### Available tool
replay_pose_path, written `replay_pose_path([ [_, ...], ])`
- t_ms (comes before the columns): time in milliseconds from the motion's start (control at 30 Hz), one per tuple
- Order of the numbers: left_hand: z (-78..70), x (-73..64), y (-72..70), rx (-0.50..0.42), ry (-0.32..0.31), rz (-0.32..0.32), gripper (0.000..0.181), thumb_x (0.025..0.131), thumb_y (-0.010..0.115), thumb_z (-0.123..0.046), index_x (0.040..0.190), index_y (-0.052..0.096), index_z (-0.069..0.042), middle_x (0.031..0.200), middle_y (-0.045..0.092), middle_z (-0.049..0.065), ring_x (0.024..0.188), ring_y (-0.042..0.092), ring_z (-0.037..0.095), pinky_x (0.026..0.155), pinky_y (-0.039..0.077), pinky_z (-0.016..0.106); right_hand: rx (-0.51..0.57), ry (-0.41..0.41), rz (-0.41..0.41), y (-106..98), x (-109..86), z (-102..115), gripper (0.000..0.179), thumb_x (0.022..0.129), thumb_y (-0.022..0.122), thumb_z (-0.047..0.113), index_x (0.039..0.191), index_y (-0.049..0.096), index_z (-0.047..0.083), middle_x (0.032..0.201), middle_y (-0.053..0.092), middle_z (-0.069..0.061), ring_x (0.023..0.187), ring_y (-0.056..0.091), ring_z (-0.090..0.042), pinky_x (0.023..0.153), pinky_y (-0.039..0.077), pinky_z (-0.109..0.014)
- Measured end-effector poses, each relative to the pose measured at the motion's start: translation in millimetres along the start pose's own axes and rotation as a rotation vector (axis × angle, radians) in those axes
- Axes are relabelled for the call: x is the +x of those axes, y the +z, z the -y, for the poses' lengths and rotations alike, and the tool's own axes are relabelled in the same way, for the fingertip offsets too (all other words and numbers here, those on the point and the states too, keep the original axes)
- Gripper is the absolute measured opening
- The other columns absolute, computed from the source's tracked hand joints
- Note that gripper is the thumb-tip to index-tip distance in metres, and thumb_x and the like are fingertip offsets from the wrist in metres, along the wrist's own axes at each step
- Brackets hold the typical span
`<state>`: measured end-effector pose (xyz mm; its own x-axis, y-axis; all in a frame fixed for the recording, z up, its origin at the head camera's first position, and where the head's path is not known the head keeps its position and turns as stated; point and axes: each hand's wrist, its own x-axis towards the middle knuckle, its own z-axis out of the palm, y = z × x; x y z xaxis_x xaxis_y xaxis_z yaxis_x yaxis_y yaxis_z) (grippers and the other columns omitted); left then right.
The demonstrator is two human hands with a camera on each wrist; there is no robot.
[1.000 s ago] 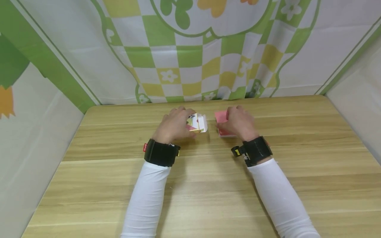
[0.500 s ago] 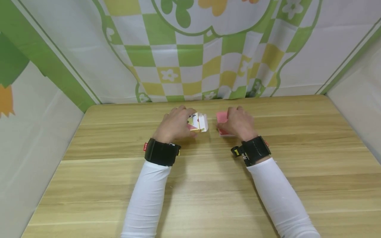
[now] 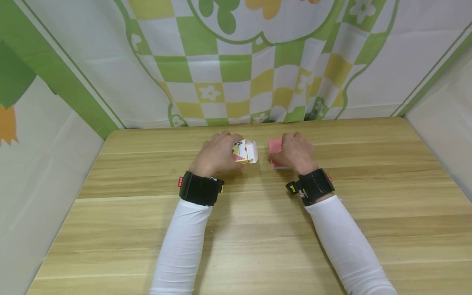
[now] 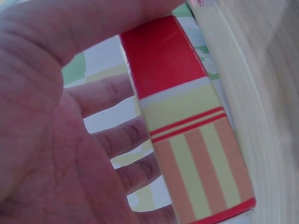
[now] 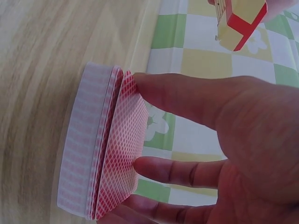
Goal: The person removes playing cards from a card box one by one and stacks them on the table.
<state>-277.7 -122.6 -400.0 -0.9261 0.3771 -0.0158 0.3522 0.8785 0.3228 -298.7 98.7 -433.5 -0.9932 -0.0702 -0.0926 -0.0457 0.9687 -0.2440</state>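
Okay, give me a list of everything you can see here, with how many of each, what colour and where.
card box: one, white, yellow and red, in the left hand, an open white flap on its right end
card deck: one, red-and-white patterned backs, right of the box, gripped by the right hand
table: one, light wood-grain, below the deck
printed backdrop: one, white, green, yellow and some orange, behind the table
side panels: two, mostly white, left and right of the table
wristbands: two, black, one at each wrist
sleeves: two, white, running from the wristbands toward the viewer
hands: two, bare, near the table's far edge
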Motion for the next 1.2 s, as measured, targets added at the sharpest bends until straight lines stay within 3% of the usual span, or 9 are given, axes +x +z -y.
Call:
replay_pose_path([
  [267,-0.1,-0.4,-0.7,-0.003,-0.002,0.001,0.072,0.064,0.078,-0.036,0.128,0.051,-0.018,0.107,0.049,0.001,0.096,0.044,0.021,0.079,0.035,0.043,-0.005,0.008,0.011,0.5,0.9,0.1,0.054,0.071,0.065,0.055,0.09,0.055,0.006,0.093,0.045,-0.015,0.077,0.049,-0.029,0.054,0.041,-0.04],
  [667,0.4,-0.7,-0.8,-0.012,0.002,0.004,0.071,0.064,0.078,-0.036,0.127,0.052,-0.018,0.107,0.049,0.0,0.095,0.043,0.021,0.08,0.035,0.044,-0.021,0.01,0.018,0.5,0.5,0.4,0.061,0.071,0.064,0.057,0.1,0.057,0.004,0.096,0.047,-0.017,0.08,0.051,-0.032,0.058,0.043,-0.044],
  [967,-0.6,0.0,-0.9,-0.004,0.007,0.008,0.071,0.063,0.078,-0.036,0.127,0.052,-0.018,0.105,0.049,0.0,0.094,0.043,0.021,0.079,0.035,0.043,-0.016,0.004,0.005,2.3,0.4,0.1,0.055,0.071,0.063,0.058,0.089,0.055,0.007,0.095,0.049,-0.017,0.08,0.052,-0.033,0.059,0.043,-0.045],
  [1200,-0.7,-0.2,-0.4,-0.009,0.005,0.012,0.073,0.063,0.079,-0.036,0.128,0.051,-0.018,0.105,0.048,0.0,0.095,0.043,0.021,0.08,0.035,0.044,-0.034,0.006,0.005,0.9,0.0,0.2,0.066,0.07,0.06,0.064,0.103,0.06,0.007,0.098,0.051,-0.018,0.086,0.054,-0.037,0.062,0.043,-0.048],
])
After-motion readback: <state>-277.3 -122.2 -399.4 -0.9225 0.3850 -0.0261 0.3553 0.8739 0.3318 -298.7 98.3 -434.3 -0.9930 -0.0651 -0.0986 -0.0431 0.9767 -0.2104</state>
